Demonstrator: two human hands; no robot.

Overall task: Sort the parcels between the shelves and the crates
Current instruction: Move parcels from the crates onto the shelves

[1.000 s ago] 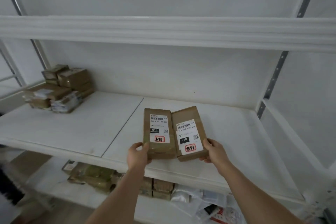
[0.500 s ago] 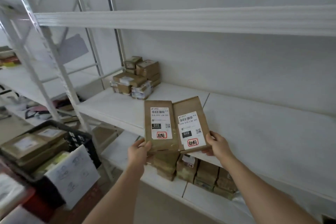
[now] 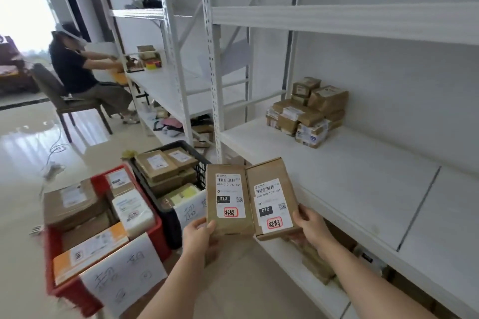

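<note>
Each hand has one flat cardboard parcel right now. The left hand (image 3: 199, 237) pinches the bottom edge of the left parcel (image 3: 228, 199), thumb on the front and fingers tucked behind. The right hand (image 3: 312, 225) does the same at the lower right corner of the right parcel (image 3: 273, 199). The two parcels are held side by side in the air, long edges touching, labels up; both read 010 and carry a red stamp.

Where things sit from the grip: just left of and below the left hand is a black crate (image 3: 166, 179) stacked with brown boxes, with a handwritten paper sign on its front. Further left and lower is a red crate (image 3: 67, 290), also pretty full, with its own sign. To the right of the right hand and a bit beyond is the white shelf board (image 3: 363, 189), mostly bare, with a small pile of boxes (image 3: 308, 111) well beyond the grip near the wall. The shelf under the right hand has more parcels, partly hidden by the arm.

Progress-wise I'd say it's somewhere in the middle. Both crates look well loaded and some parcels are on the shelves, but these two aren't placed anywhere yet. I can't tell from here which crate they belong in.
</note>
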